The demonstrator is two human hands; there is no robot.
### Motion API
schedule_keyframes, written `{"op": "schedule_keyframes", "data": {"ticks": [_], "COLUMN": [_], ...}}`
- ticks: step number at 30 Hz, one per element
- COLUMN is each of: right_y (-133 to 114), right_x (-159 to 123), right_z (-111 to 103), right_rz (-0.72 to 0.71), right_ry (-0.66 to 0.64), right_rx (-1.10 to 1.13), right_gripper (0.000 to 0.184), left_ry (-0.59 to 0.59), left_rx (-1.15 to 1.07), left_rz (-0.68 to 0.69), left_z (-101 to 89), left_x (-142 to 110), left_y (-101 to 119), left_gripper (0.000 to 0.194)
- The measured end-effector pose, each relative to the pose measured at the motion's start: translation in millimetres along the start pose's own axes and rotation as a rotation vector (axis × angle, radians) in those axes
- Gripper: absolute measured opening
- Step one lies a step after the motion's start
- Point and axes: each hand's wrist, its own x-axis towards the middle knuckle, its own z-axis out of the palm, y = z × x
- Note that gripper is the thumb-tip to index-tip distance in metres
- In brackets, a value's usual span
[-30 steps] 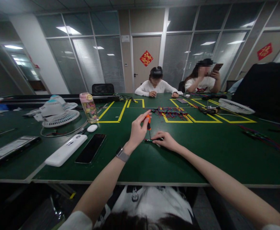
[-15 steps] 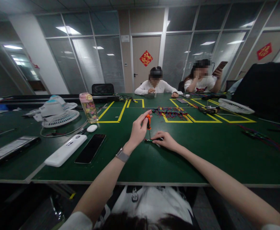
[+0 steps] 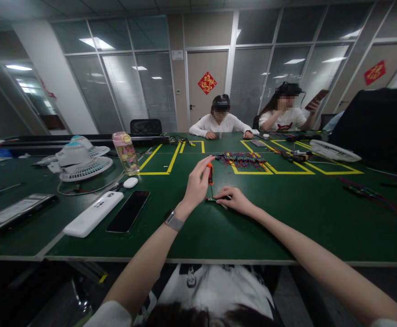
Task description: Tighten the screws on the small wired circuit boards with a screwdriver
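My left hand point(image 3: 198, 180) grips the orange and black handle of a screwdriver point(image 3: 211, 175), which stands nearly upright. Its thin shaft points down at a small green circuit board point(image 3: 210, 200) on the green table point(image 3: 184, 240). The fingers of my right hand point(image 3: 235, 200) are closed on the right end of that board, holding it against the tabletop. A dark piece shows beside those fingers, too small to make out. Just beyond my hands lies a pile of small boards with red and blue wires point(image 3: 244, 160).
To the left are a black phone point(image 3: 129, 211), a white power bank point(image 3: 94, 214), a pink-lidded bottle point(image 3: 126, 153) and a white fan point(image 3: 82, 161). More wired boards point(image 3: 368, 190) lie at right. Across the table sit two people point(image 3: 221, 120); one holds a phone.
My hands and the board stay in place, while the screwdriver handle looks slightly turned. Across the table, one person's hand has lowered to the tabletop, and the other person's phone has shifted right.
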Motion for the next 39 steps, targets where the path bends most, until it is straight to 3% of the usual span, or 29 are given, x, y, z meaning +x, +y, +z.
{"op": "schedule_keyframes", "data": {"ticks": [12,19,26,33,39], "right_y": [0.7,-2.2,-0.6,-0.5,-2.6], "right_x": [0.1,-0.1,0.2,0.4,0.3], "right_z": [0.4,-0.3,0.1,0.2,-0.5], "right_rz": [0.015,0.018,0.021,0.024,0.019], "right_ry": [-0.001,-0.001,-0.005,-0.006,-0.003], "right_rx": [-0.022,-0.009,-0.018,-0.012,-0.031], "right_gripper": [0.016,0.016,0.016,0.016,0.016], "left_ry": [0.112,-0.001,0.069,-0.008,0.029], "left_rx": [0.117,0.008,0.084,0.007,0.056], "left_rz": [-0.026,-0.013,-0.026,-0.002,0.002], "left_z": [-0.8,-0.3,-0.7,-0.9,-0.1], "left_x": [-0.4,-1.2,-2.0,-1.5,-1.5], "left_y": [3.7,-0.3,2.2,3.5,4.9], "left_gripper": [0.017,0.034,0.022,0.032,0.020]}}
